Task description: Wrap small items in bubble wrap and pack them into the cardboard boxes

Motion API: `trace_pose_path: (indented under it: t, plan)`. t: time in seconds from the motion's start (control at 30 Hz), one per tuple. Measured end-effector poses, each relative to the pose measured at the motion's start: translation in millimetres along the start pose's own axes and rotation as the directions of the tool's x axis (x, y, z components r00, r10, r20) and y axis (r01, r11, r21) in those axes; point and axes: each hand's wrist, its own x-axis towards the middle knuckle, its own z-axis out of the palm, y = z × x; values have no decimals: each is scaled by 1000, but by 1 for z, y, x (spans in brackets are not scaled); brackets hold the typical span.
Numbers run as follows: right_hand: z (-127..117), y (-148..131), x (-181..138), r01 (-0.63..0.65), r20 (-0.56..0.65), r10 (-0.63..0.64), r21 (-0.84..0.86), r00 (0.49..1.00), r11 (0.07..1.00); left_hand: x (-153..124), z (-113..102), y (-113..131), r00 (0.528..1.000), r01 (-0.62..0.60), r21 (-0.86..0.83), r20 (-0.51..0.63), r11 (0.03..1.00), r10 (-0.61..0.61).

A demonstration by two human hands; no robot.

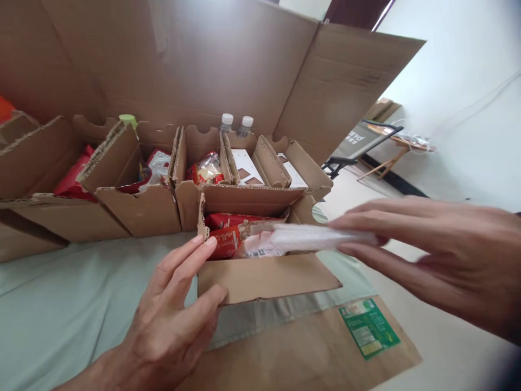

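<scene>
**A:** What is on the far left, and what is it made of?

**B:** A row of rough brown corrugated cardboard trays (138,209) with torn, scalloped rims stands on a pale green cloth-covered surface (61,315). The far-left tray holds glossy red crinkled packets (73,182). A pale green bottle cap (128,120) pokes up behind the next tray.

**B:** Near the middle, the left hand (171,320) rests open, fingers spread apart, on the near left corner of a small brown cardboard box (264,277). Fingertips touch the rim and the thumb presses the front wall. It grips nothing.

**A:** What is in that box?

**B:** Shiny red foil snack packets (228,231) and a whitish wrapped item, packed closely. Far behind stand 2 clear plastic bottles with white caps (236,125).

**A:** And the right side?

**B:** The right hand (439,255) pinches a thin flat translucent white plastic packet (313,237) between thumb and fingers, held level just above the box's right rim. It is blurred.

**A:** What could go wrong?

**B:** I judge the slick film could slip from that light pinch and fall outside the box. The box is already crowded, so pushing may crumple packets or bend the soft wall. The left hand only rests, so the light box could slide on the smooth cloth.

**B:** Nearest right lies a flat brown cardboard flap with a green printed label (369,327).
</scene>
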Motion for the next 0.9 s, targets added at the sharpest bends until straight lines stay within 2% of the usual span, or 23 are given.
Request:
trace_pose_path:
  t: [0.07, 0.1, 0.27, 0.3, 0.37, 0.43, 0.5, 0.63, 0.7, 0.77, 0.83, 0.9]
  plan:
    - [4, -9, 30, 178, 149, -172, -26, 974, 984, 0, 1, -1, 1000, 1, -2, -18, 1000, -1]
    - [7, -15, 43, 219, 195, -210, -29, 958, 975, 1, 2, -1, 999, 1, -7, -32, 1000, -1]
    - [30, -45, 90, 162, 373, -144, -17, 916, 987, 1, 8, 0, 996, 3, -36, -86, 999, -6]
    - [38, -50, 98, 151, 441, -127, -21, 889, 988, 0, 8, 0, 996, 9, -40, -89, 999, -13]
    - [57, -59, 112, 145, 595, -86, -51, 799, 988, -1, 9, 0, 996, 18, -40, -84, 999, -21]
    - [78, -66, 121, 154, 691, -66, -67, 720, 986, -2, 9, 0, 998, 24, -38, -63, 999, -26]
    - [96, -71, 124, 157, 713, -82, -39, 696, 987, -2, 8, -1, 999, 19, -33, -43, 999, -20]
    - [118, -73, 119, 152, 708, -169, 88, 686, 985, -2, 8, -2, 999, 25, -24, -32, 999, -26]
    - [120, -70, 117, 136, 704, -180, 119, 687, 984, 0, 10, -1, 998, 42, -23, -40, 999, -43]
    - [115, -64, 113, 110, 675, -197, 170, 711, 979, 1, 11, 1, 998, 51, -16, -45, 999, -52]
    - [102, -55, 102, 79, 584, -217, 253, 782, 964, -2, 10, 2, 996, 63, -22, -56, 998, -64]
    - [80, -43, 76, 34, 379, -154, 304, 912, 952, -10, 7, 1, 991, 92, -73, -91, 993, -99]
